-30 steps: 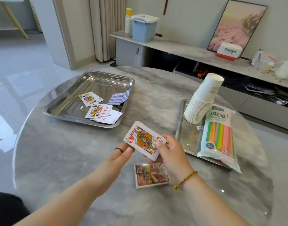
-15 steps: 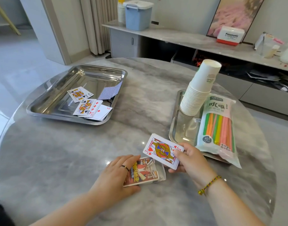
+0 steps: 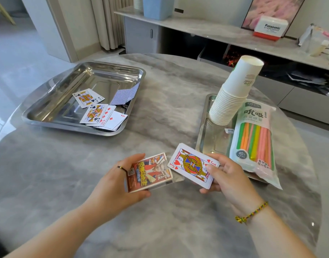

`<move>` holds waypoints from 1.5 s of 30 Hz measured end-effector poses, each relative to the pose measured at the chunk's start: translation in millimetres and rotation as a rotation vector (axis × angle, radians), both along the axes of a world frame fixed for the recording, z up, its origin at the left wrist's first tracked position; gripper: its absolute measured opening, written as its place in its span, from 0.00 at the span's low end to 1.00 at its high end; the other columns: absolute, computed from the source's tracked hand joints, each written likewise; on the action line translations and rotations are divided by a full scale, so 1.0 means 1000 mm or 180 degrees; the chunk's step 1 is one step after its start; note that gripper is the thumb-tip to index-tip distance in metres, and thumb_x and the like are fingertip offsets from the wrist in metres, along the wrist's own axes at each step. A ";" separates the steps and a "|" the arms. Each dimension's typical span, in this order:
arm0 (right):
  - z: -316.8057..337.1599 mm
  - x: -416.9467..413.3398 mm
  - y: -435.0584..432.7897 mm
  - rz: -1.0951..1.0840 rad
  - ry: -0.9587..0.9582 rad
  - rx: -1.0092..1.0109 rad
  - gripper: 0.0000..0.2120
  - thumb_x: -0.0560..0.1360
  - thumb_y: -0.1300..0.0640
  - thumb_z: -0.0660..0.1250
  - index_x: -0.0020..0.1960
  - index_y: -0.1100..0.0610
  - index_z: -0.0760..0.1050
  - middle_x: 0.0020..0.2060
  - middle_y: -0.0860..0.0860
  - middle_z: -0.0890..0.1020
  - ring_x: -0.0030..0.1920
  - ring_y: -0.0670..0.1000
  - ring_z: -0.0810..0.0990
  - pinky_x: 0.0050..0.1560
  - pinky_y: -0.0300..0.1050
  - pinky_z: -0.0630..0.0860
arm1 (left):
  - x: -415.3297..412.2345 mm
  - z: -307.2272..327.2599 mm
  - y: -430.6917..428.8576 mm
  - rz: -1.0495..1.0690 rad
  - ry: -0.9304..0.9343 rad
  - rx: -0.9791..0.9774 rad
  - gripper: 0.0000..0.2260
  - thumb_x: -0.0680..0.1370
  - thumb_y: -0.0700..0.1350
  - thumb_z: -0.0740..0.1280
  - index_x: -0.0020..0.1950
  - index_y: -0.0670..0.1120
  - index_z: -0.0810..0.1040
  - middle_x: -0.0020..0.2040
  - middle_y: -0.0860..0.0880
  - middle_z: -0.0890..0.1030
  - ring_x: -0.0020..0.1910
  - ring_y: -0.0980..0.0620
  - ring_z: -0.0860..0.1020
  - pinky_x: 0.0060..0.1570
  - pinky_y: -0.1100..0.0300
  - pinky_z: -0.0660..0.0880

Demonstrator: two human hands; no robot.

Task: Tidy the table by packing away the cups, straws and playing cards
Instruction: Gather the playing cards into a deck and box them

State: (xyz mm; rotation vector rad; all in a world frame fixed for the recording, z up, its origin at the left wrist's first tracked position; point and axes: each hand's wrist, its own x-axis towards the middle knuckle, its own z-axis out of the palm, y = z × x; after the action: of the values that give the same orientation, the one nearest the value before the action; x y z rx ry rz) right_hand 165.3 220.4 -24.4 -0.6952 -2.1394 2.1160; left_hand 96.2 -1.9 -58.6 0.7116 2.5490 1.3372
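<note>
My left hand point(image 3: 115, 181) grips a red card box point(image 3: 148, 172) near the table's front, its open end pointing right. Just right of the box, my right hand point(image 3: 225, 175) holds a deck of cards point(image 3: 192, 164) with the jack of hearts face up; the deck's left edge is close to the box's mouth. Several loose cards point(image 3: 100, 112) lie in a steel tray point(image 3: 53, 101) at the back left, one face down against the tray's wall. A tilted stack of white paper cups point(image 3: 232, 94) and a bag of coloured straws point(image 3: 255, 138) rest on a second steel tray point(image 3: 202, 140) at the right.
The round grey marble table point(image 3: 66, 174) drops off at its edge on the left and right. Behind it runs a low shelf unit with a blue bin point(image 3: 156, 6), a white and red box point(image 3: 269, 28) and a framed picture.
My left hand went down onto the card box and lifted it off the table. My right hand lowered the deck and brought it next to the box's open end.
</note>
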 end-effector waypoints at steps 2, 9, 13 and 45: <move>0.001 0.001 0.000 0.0019 0.0016 -0.0078 0.13 0.75 0.68 0.58 0.42 0.52 0.73 0.32 0.49 0.81 0.28 0.45 0.81 0.21 0.40 0.77 | 0.000 0.003 -0.002 -0.0003 0.0022 0.0046 0.35 0.61 0.41 0.78 0.52 0.68 0.61 0.51 0.66 0.70 0.50 0.68 0.70 0.45 0.86 0.59; 0.004 0.005 -0.003 0.0465 -0.0184 -0.0031 0.12 0.75 0.68 0.58 0.44 0.53 0.72 0.34 0.53 0.80 0.26 0.45 0.80 0.21 0.40 0.76 | 0.004 0.004 -0.004 -0.0118 0.0105 -0.0018 0.36 0.61 0.40 0.78 0.53 0.69 0.60 0.52 0.67 0.68 0.51 0.73 0.68 0.47 0.86 0.58; 0.006 0.006 -0.001 0.0784 -0.0341 0.0064 0.11 0.75 0.68 0.58 0.44 0.53 0.72 0.33 0.53 0.80 0.25 0.45 0.79 0.21 0.40 0.76 | 0.001 0.008 -0.007 -0.0421 0.0111 -0.0164 0.35 0.62 0.41 0.77 0.53 0.69 0.60 0.53 0.69 0.66 0.52 0.76 0.66 0.48 0.86 0.57; -0.016 0.007 -0.041 0.0929 0.0164 0.1270 0.14 0.75 0.58 0.61 0.54 0.40 0.67 0.60 0.41 0.64 0.68 0.41 0.58 0.71 0.38 0.54 | 0.011 0.002 0.003 -0.0040 0.0256 0.0007 0.36 0.61 0.39 0.77 0.52 0.66 0.60 0.50 0.68 0.66 0.49 0.65 0.68 0.47 0.86 0.58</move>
State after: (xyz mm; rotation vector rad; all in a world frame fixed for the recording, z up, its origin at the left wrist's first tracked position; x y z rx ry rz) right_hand 172.3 179.1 -40.4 -0.3016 -2.6521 1.6981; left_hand 107.0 1.0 -56.9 0.7961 2.6006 1.3340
